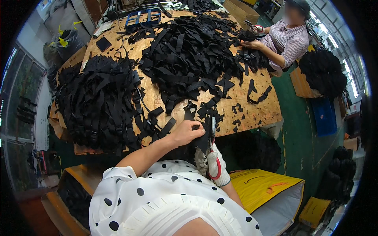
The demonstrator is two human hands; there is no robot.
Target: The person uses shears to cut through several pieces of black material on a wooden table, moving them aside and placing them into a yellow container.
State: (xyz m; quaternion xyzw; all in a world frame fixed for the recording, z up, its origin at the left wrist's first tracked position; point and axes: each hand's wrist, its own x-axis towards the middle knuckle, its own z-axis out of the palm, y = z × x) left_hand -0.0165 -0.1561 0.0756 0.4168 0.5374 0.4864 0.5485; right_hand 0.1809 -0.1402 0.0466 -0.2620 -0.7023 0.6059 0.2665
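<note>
My bare left hand (187,133) pinches a piece of black fabric (202,142) at the table's near edge. In a white knitted glove, my right hand (219,172) grips scissors (214,125) with red handles. Their metal blades point away from me, right beside the fabric's right side. Whether the blades have fabric between them I cannot tell. Small dark offcuts lie just beyond my hands, and a large heap of black strap pieces (189,55) covers the table's middle. On the left a dense stack of black straps (94,98), some with buckles, rises beside the table.
The wooden table (260,114) stretches away from me. A co-worker (289,43) with scissors handles black pieces at its far right. A phone (103,44) and a blue crate (143,17) lie far left. A yellow bag (267,188) stands right of me, a cardboard box (80,173) left.
</note>
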